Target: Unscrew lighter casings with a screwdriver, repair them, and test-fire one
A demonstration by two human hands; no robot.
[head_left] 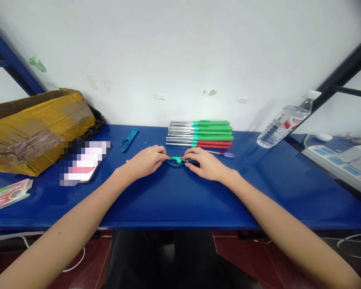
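Between my two hands lies a half-open lighter handle, a blue shell with a green trigger piece in it. My left hand has its fingers closed at the left end of this handle. At the other end, the thumb and fingers of my right hand grip small parts inside the shell, partly hidden by the fingertips. A matching blue shell half lies beyond my left hand. Behind my right hand rests a screwdriver with a clear purple handle.
Several long-necked lighters, green and red, lie in a row near the wall. A water bottle and a white power strip are on the right. On the left are a phone, a taped carton and a card piece.
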